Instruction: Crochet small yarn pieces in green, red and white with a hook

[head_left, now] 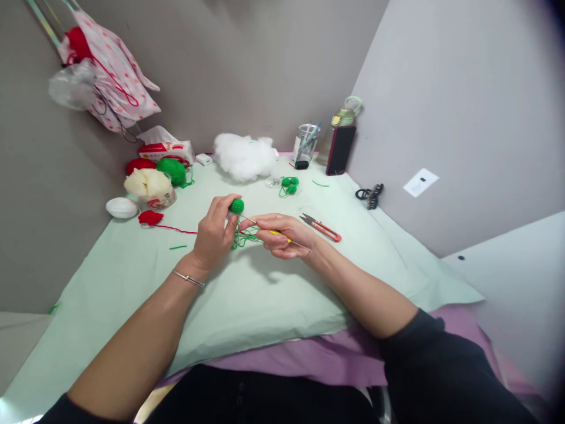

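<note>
Close together, left hand [217, 231] pinching green ball [237, 206], right hand [285, 235] sideways.

Near side: open passage over the pale green cloth [273, 312], between left forearm [141, 330] and right forearm [353, 282]. Between left hand [214, 229] and right hand [286, 235]: direct crossing obstructed by the metal shaft [248, 219] and loose green strands [245, 237]. Left: red strand [179, 229] lies across the low route. Right: snips [324, 228] just beside the right hand; open cloth between them and the hair clip [373, 196]. Far side: white stuffing [245, 156], clear cup [304, 144] and upright phone [341, 150] restrict access.
</note>
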A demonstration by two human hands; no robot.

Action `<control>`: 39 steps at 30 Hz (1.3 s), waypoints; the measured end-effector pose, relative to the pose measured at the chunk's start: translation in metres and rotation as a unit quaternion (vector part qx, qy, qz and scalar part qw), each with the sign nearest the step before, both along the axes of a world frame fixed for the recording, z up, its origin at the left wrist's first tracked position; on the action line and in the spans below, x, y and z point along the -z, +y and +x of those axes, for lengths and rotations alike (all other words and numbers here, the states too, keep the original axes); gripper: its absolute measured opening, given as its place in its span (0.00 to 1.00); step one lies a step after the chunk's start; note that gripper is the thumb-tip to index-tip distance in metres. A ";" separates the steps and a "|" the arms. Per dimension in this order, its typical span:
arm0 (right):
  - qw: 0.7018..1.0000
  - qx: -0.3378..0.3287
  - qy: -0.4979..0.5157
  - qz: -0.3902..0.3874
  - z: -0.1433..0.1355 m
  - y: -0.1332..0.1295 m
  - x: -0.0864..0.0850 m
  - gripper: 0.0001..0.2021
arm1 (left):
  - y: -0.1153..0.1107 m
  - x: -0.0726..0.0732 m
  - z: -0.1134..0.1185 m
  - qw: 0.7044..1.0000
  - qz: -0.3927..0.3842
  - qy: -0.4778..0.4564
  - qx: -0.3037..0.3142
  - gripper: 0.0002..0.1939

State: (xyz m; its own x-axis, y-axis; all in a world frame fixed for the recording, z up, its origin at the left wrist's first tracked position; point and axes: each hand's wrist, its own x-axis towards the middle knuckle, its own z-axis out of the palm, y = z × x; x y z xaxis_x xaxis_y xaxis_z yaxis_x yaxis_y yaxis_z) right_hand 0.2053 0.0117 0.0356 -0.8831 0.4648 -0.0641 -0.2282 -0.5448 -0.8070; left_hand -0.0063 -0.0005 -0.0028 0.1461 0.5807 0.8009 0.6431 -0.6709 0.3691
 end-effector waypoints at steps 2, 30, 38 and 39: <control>1.000 -0.026 -0.015 -0.003 -0.001 0.000 0.004 0.13 | -0.001 0.000 0.001 1.000 -0.016 -0.015 0.006 0.15; 0.978 0.123 -0.118 0.120 -0.007 -0.005 0.000 0.10 | -0.009 -0.005 0.019 0.892 -0.301 -0.309 0.138 0.19; 0.959 0.183 -0.155 0.151 -0.016 -0.012 -0.004 0.09 | -0.005 0.001 0.022 0.914 -0.285 -0.272 0.099 0.15; 0.952 0.200 -0.165 0.166 -0.019 -0.015 -0.003 0.09 | -0.005 0.001 0.023 0.915 -0.287 -0.267 0.094 0.14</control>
State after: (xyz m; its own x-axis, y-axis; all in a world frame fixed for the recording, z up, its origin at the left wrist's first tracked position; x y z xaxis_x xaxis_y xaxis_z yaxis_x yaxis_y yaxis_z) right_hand 0.1863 -0.0036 0.0388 -0.5892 0.8021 -0.0976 -0.0685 -0.1699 -0.9831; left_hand 0.0164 -0.0054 -0.0038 -0.0364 0.9332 0.3576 0.1621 -0.3476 0.9235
